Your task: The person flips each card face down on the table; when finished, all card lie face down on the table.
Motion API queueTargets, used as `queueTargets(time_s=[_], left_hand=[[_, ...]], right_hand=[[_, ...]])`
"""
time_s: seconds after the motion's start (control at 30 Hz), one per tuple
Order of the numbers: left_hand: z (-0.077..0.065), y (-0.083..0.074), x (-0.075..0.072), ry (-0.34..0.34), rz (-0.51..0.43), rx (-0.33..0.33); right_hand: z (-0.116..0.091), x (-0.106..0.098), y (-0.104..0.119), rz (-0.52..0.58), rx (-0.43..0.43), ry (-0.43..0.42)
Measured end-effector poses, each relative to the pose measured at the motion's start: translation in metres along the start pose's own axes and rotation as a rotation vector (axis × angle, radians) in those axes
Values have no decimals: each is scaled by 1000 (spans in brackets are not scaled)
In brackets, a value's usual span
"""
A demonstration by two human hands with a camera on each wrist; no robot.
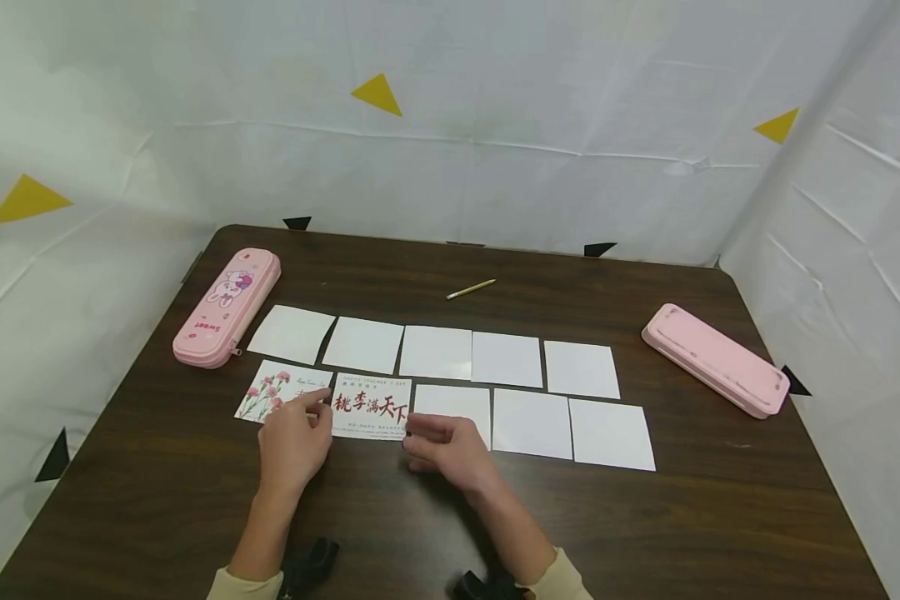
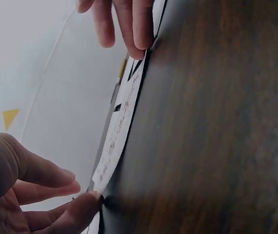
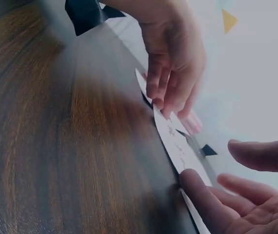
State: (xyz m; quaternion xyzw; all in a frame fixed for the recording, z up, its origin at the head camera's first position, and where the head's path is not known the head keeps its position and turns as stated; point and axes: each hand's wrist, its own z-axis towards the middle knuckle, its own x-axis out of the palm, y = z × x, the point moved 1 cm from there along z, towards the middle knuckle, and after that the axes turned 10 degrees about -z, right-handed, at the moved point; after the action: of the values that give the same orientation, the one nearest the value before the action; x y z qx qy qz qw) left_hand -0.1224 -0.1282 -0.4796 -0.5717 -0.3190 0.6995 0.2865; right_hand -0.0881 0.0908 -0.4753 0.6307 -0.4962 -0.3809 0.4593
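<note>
In the head view, a card with red Chinese characters [image 1: 371,407] lies flat on the table between my two hands. Fingertips of my left hand [image 1: 294,440] rest at its left edge, beside a card with pink flowers [image 1: 258,400] that the hand partly covers. At the right edge of the lettered card is my right hand [image 1: 453,450], which hides part of a blank white card [image 1: 457,404]. Both wrist views show the lettered card [image 2: 117,134] edge-on, a fingertip of each hand touching its ends and the thumbs held apart from it.
Beyond is a row of blank white cards [image 1: 435,352], and two more blank cards [image 1: 532,423] continue the near row rightward. A pink pencil case [image 1: 228,304] lies at left, another pink case [image 1: 716,358] at right. A yellow pencil [image 1: 471,289] lies farther back.
</note>
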Motion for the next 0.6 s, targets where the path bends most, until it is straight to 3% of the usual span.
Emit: queueTargets(time_s=[0.2, 0.33, 0.6], left_hand=[[0, 3, -2, -12, -49, -48], [1, 4, -6, 27, -118, -99], [2, 2, -16, 188, -508, -242]], right_hand=[[-1, -3, 0, 57, 4, -9], [-1, -5, 1, 75, -4, 12], [2, -5, 4, -28, -58, -57]])
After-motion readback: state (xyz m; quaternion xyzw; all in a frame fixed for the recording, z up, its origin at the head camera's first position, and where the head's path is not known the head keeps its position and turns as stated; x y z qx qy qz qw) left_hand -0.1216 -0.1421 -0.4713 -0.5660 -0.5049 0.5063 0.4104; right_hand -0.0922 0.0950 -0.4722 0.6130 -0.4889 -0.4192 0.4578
